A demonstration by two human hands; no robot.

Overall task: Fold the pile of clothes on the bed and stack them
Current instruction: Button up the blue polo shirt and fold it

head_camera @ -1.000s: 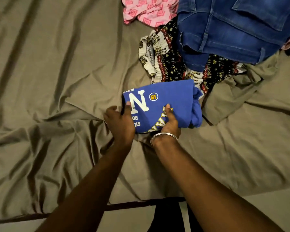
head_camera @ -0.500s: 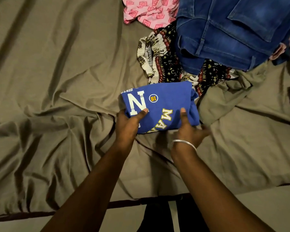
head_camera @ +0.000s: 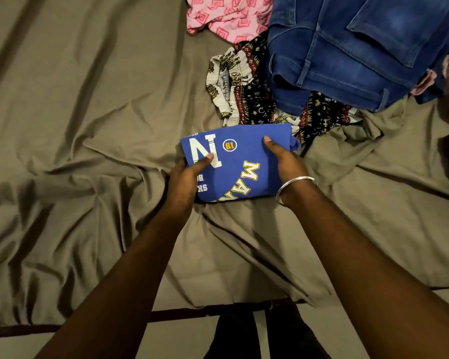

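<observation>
Two hands, our left hand (head_camera: pixel 184 177) and right hand (head_camera: pixel 283 161), pinch the folded blue shirt (head_camera: pixel 240 156) by its sides; its loose right-hand bunch could spill open if we lift unevenly.

- Left hand (head_camera: pixel 186 178): thumb extended on top, fingers curled underneath, clamped in a pinch.
- Right hand (head_camera: pixel 283 161): thumb on top, fingers below, closed likewise.
- Both forearms bare, extended forward, converging; bangle (head_camera: pixel 293 187) on right wrist.
</observation>
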